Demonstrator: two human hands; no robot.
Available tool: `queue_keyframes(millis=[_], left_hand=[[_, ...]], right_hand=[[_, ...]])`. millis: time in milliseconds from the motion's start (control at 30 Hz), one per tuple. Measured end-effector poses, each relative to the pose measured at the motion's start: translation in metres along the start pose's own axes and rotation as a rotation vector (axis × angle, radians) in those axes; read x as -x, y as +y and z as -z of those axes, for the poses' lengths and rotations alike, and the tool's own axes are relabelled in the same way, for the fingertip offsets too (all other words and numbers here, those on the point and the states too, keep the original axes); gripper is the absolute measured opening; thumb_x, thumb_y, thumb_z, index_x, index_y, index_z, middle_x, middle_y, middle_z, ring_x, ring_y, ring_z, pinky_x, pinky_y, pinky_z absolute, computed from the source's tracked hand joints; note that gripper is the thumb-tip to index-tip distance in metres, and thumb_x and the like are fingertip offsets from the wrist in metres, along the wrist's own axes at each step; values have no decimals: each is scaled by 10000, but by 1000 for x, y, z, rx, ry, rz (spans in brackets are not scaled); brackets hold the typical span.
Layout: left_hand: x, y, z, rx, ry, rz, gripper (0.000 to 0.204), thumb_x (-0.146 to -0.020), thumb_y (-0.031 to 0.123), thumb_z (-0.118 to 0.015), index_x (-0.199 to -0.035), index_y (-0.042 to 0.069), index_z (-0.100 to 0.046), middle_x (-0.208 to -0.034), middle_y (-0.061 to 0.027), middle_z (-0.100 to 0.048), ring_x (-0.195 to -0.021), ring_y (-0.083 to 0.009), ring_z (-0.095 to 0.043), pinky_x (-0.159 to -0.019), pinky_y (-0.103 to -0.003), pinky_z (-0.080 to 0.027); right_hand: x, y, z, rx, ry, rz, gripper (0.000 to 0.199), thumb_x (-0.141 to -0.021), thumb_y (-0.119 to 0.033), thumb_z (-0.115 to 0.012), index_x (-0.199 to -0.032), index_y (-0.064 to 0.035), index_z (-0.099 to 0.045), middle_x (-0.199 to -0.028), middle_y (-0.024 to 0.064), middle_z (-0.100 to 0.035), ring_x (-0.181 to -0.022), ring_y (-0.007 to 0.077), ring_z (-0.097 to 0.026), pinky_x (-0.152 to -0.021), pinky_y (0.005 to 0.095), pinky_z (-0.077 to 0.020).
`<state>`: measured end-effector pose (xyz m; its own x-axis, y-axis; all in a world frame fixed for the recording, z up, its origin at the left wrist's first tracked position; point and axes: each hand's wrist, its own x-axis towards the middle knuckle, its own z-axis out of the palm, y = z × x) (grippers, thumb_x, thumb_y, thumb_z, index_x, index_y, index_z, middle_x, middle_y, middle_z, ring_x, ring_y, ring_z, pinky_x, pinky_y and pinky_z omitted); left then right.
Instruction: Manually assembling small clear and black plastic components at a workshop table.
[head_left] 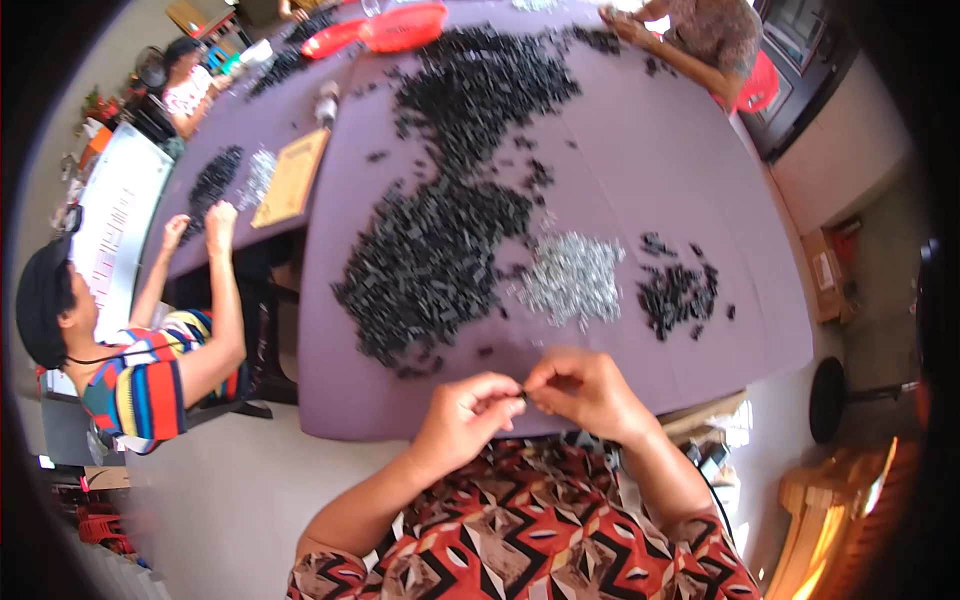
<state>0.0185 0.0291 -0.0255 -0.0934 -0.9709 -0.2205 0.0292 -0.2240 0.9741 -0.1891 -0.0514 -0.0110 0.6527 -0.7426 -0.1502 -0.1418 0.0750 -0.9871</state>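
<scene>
Close to the table's front edge, my left hand [468,415] pinches a small black piece [523,394] between thumb and fingers. My right hand [588,392] meets it there, its thumb and fingertips pressed together; what they hold is too small to make out. Just beyond my hands lies a pile of small shiny silvery pieces [572,278]. Left of that spreads a large heap of small black pieces [425,270], joined to another black heap [480,90] farther off. A smaller cluster of black pieces [680,295] is to the right.
The purple-covered table [640,130] carries red plastic trays [400,28] at the far end. A person in a striped top [160,370] works at the left table, beside a yellow-brown board [290,178]. Another person [705,45] leans at the far right. Cardboard boxes [826,275] stand beyond the right edge.
</scene>
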Motion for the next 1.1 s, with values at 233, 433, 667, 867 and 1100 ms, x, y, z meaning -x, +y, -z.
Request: queue_keyframes(millis=[233,433,667,867,1100], left_hand=[[-2,6,2,78,2,-15,169,-980,18,-657,-1138,-36,-682,-972,-60,-739,-760,-83,-660,-696,-223,-536],[-2,6,3,-46,-14,-62,174,-980,-1,-657,-1148,-44,-671,-1014,-98,-737,-789,-109,-672,-728,-248,-554],[-1,5,1,54,5,-42,174,-959,6,-685,-1130,-23,-690,-960,-53,-731,-776,-90,-667,-714,-238,-543],[-11,3,0,-113,4,-284,183,-950,-24,-684,-1133,-34,-677,-996,-56,-702,-818,-92,-662,-734,-231,-539],[-4,7,-7,20,29,-113,209,-954,-51,-658,-1163,-41,-647,-1001,-82,-705,-851,-116,-694,-758,-234,-548]], right_hand=[[1,3,6,-244,-4,21,130,-943,92,-661,-1058,49,-703,-1028,70,-666,-906,143,-694,-818,272,-588],[0,2,1,-312,-25,3,120,-943,77,-668,-1049,26,-687,-992,22,-666,-903,92,-647,-816,250,-544],[1,7,4,-238,11,43,148,-924,90,-694,-1054,20,-686,-1008,33,-655,-930,112,-664,-826,258,-562],[0,6,1,-237,8,46,157,-922,87,-699,-1059,11,-688,-1014,27,-653,-951,112,-660,-842,262,-557],[2,9,-4,-232,5,44,133,-923,80,-701,-1040,18,-697,-1024,38,-643,-970,125,-663,-858,267,-552]])
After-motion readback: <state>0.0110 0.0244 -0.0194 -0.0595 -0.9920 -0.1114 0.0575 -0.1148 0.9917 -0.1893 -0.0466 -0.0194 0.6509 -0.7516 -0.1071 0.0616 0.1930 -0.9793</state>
